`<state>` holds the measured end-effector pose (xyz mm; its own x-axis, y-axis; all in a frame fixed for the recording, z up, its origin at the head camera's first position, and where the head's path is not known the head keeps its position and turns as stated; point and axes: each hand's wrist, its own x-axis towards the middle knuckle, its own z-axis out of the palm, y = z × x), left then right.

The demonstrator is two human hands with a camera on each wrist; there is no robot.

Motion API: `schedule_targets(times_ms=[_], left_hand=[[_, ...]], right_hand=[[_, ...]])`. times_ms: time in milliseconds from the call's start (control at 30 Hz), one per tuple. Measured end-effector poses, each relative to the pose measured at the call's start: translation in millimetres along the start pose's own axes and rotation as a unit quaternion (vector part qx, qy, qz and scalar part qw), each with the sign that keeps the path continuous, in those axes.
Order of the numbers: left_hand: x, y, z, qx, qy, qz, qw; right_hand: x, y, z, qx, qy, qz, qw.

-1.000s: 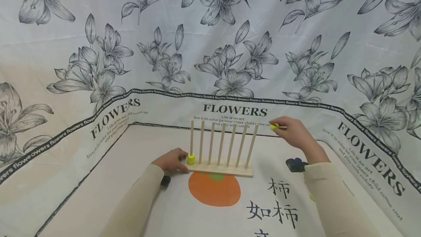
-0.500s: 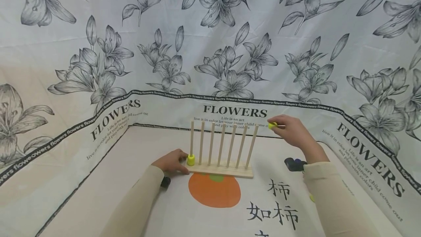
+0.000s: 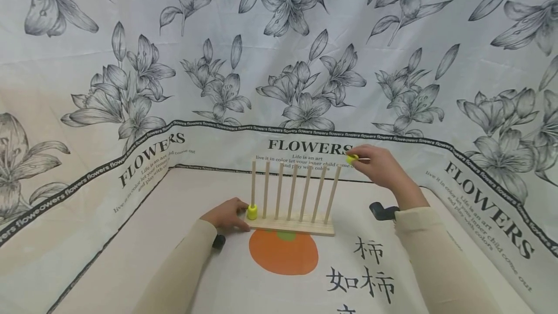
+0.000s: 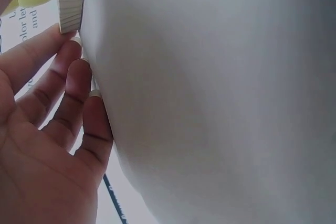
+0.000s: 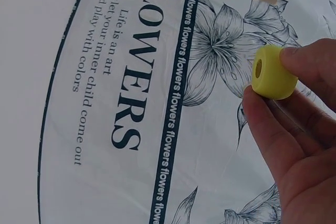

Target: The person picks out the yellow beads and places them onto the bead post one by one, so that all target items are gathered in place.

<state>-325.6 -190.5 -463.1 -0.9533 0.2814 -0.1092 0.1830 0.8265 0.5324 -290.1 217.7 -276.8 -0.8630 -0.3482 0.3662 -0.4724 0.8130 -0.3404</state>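
Yellow bead (image 5: pixel 280 74) | pinched by right hand (image 3: pixel 378 166), aloft near rightmost peg (image 3: pixel 333 195), apart | shifted leftward within last second: gap narrower, still unthreaded | left hand (image 3: pixel 224 213) grips rack (image 3: pixel 287 226) end.

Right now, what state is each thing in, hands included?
Right hand: pinching a yellow bead
Yellow bead: unthreaded, held up
Left hand: gripping the wooden rack at its left end
Wooden rack: standing upright
Leftmost peg: yellow beading at its foot, count unclear
Other six pegs: bare
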Motion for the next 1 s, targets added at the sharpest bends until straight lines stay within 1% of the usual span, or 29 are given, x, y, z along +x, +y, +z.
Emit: schedule_targets(times_ms=[300,633,767,1000], left_hand=[[-1.7,0.6,0.8,0.002,0.002,-0.002,1.0],[-2.2,0.4,0.1,-0.001,0.006,0.0,1.0],[-1.5,0.0,0.8,-0.003,0.006,0.001,1.0],[-1.9,1.0,0.9,-0.006,0.003,-0.003,1.0]], right_hand=[[10.6,-15,-2,0.008,-0.002,-0.023,0.9997],[22.4,-35,0,0.003,-0.005,-0.036,0.9993],[25.4,-42,1,0.013,-0.011,-0.038,0.9991],[31.4,-54,4,0.02,-0.005,-0.056,0.9982]])
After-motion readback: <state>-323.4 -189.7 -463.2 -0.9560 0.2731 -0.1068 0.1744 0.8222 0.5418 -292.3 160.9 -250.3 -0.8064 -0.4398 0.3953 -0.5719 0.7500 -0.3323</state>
